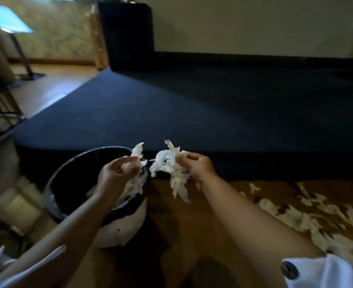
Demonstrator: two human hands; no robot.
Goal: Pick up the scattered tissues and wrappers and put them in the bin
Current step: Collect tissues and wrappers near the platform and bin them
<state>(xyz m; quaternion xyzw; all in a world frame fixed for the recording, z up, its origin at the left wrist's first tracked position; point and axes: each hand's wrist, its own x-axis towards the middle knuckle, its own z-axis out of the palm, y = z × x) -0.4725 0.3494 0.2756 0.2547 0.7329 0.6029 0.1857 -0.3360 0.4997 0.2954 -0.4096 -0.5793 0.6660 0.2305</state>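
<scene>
Head view: a tissue scrap [135, 161] is pinched by the left hand [115, 176] over the bin [130, 226] (black-lined); a larger tissue clump [168, 165] is gripped by the right hand [199, 169]

dark blue platform [213, 104] (carpeted), black cabinet [128, 36] at back, beige wall [254, 23], wooden floor [53, 80] left.

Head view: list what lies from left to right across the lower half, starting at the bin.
bin → left hand, gripping a tissue strip → tissue clump → right hand, gripping that clump → scattered tissues on the floor
</scene>
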